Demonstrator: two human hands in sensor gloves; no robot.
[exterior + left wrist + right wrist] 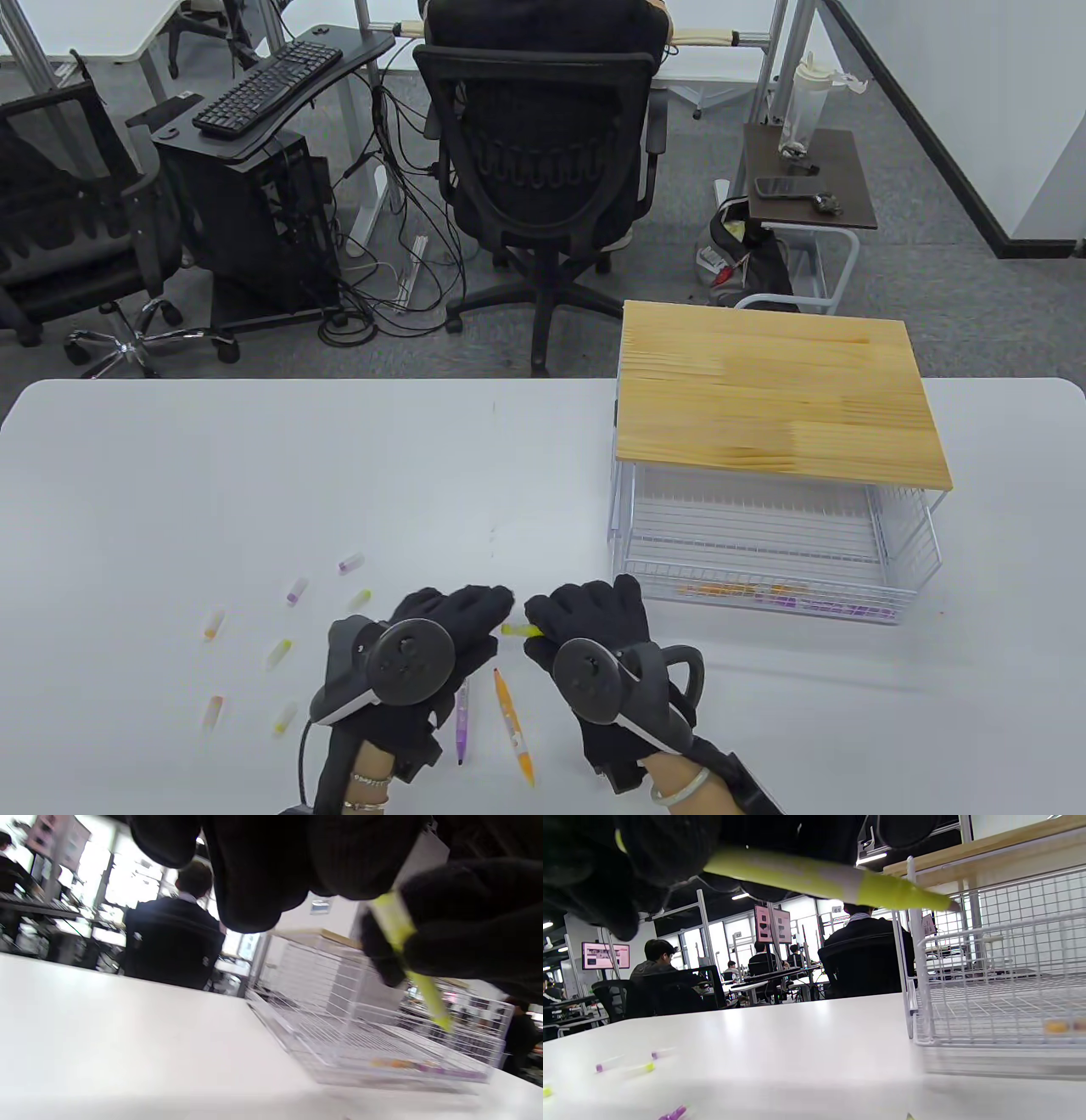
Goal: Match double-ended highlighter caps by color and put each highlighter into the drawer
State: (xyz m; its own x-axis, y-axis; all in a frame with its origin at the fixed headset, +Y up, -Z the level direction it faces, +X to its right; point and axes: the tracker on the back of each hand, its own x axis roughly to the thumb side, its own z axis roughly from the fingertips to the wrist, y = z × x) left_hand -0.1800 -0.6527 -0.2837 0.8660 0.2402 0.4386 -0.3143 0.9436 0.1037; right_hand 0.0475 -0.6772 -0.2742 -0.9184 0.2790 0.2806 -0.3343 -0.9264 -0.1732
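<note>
A: What has the grip got?
B: The right hand (pixel 594 632) pinches a yellow-green highlighter (pixel 519 630), its fingers curled round the barrel. In the right wrist view the pen (pixel 831 878) runs nearly level under the glove, tapered end uncapped and pointing at the wire drawer (pixel 1001 984).

A: And the left grip?
B: The left hand (pixel 450 628) has its fingers curled, tips right at the pen's other end. Whether it is pinching a cap there I cannot tell; the glove hides it.

A: Where are the other pens?
B: A purple highlighter (pixel 461 717) and an orange highlighter (pixel 514 726) lie on the tabletop (pixel 212 475) between the wrists. Loose caps are scattered to the left: a purple cap (pixel 350 562), another purple cap (pixel 296 590), an orange cap (pixel 213 624) and a yellow cap (pixel 278 652) among them.

A: The drawer?
B: Pulled out under a wooden top (pixel 776 399), on the right of the tabletop. Orange and purple highlighters (pixel 780 598) lie along its front edge.
</note>
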